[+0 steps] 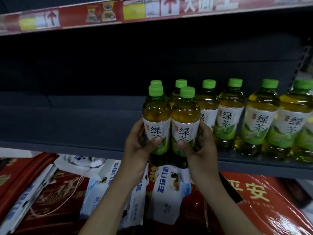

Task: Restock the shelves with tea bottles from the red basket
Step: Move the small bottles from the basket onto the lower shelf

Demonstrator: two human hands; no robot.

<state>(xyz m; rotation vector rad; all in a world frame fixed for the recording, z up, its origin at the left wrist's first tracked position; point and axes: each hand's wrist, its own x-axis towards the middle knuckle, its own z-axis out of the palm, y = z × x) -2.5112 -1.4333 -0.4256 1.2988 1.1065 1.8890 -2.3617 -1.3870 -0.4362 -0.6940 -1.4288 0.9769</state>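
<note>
Nearest, red and white-blue cartons lie below the shelf. The left hand has its fingers wrapped around one green tea bottle; the right hand clasps a second bottle touching it, both at the shelf's front edge. Behind and rightward stands a row of matching bottles.

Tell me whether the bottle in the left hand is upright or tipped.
Upright. The green-capped tea bottle in the left hand has its cap straight above its label, parallel to the shelved bottles.
</note>
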